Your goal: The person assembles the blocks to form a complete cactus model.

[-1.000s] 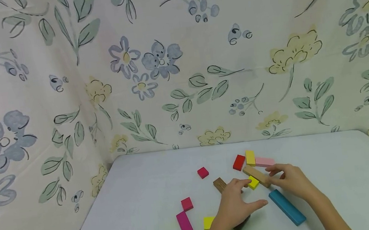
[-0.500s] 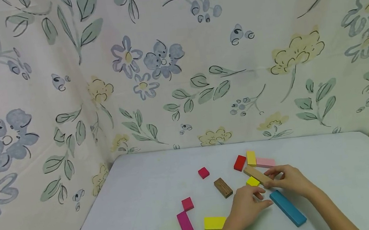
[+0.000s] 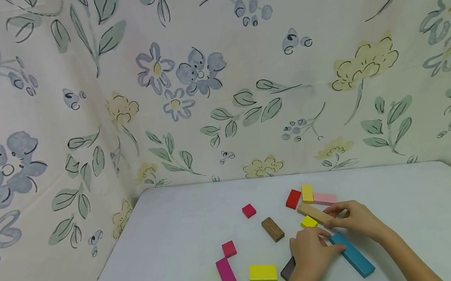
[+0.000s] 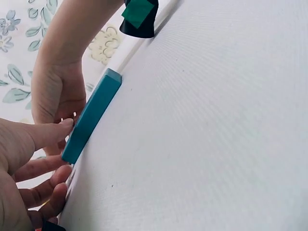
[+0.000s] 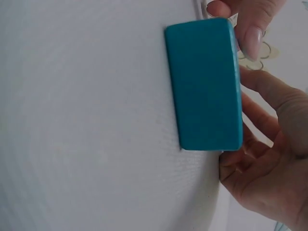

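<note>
Blue block's (image 3: 353, 255) far end is set just right of left hand's (image 3: 311, 251) parted fingers; tan block (image 3: 314, 213) is pinched by right hand (image 3: 359, 221).

No text, label, brand, number or sign is showing legibly in any view. Neither the blocks (image 3: 263, 273), the table (image 3: 171, 248) under them, nor the cloth (image 3: 203, 18) behind its far edge is bearing any lettering that can be read.
</note>
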`<act>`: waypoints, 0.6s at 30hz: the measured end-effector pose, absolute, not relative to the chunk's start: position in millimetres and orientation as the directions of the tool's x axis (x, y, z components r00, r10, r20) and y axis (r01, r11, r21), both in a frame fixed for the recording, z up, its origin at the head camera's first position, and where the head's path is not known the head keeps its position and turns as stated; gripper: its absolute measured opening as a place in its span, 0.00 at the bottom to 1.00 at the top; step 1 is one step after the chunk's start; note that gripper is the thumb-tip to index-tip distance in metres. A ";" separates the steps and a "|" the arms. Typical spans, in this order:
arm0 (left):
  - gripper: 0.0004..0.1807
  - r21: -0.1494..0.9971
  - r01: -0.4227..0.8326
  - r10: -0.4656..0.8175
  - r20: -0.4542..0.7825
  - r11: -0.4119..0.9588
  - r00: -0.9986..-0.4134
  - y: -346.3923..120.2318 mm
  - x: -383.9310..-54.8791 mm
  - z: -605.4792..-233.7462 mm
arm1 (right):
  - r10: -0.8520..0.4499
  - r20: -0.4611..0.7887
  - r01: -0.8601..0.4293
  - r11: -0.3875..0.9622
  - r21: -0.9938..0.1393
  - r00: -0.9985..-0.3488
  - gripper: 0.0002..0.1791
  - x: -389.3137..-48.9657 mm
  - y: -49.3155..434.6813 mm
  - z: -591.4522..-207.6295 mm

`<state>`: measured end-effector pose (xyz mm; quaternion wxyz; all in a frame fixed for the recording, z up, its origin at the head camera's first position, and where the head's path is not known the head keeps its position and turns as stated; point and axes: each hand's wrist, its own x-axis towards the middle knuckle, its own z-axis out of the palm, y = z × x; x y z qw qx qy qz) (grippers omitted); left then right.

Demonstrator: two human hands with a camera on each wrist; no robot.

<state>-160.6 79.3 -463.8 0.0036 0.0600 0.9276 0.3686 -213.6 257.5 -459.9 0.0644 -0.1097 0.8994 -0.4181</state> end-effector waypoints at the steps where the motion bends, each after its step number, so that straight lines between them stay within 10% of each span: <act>1: 0.15 0.673 0.105 0.105 0.041 0.732 -0.994 80.2 -160.2 -464.0 | -0.249 -0.027 -0.139 0.625 -0.768 -0.968 0.22 -213.6 257.5 -459.7; 18: 0.17 0.637 0.002 0.027 -0.030 0.771 -0.999 85.2 -161.6 -458.9 | -0.198 -0.068 -0.078 0.643 -0.762 -0.978 0.21 -213.5 266.8 -457.5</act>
